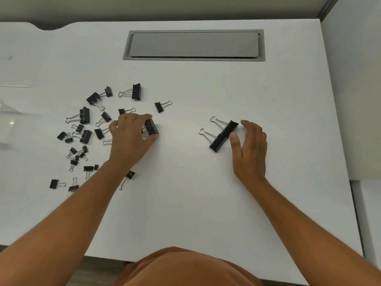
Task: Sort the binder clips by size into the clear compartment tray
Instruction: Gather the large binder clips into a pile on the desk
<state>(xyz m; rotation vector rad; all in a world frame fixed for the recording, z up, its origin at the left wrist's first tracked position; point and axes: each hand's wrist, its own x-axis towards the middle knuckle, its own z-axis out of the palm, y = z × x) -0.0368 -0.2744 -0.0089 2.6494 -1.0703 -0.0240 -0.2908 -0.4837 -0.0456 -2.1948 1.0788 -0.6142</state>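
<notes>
Head view looks down on a white bench with black binder clips in two groups. At right two large clips lie end to end, touching, wire handles pointing up-left. At left a loose scatter of roughly two dozen clips spreads over the bench; four or five of them are large, about seven are medium, the rest small. An exact count is not possible, since the left forearm covers some and several small ones overlap.

The left hand reaches in from the lower left, palm down, at the scatter's right edge. Its grip is closed round one large clip, thumb below and fingers curled over the top; that clip's handles are hidden under the hand. The right hand lies just right of the pair, fingers straight and relaxed, holding nothing; its thumb tip touches the seam between the two clips, and its fingertips sit beside the upper clip's end.

The clear compartment tray is only partly seen at the far left edge, cut off by the frame, and its compartments cannot be made out. A grey hatch is set into the bench at the far side. An orange shirt fills the bottom edge.
</notes>
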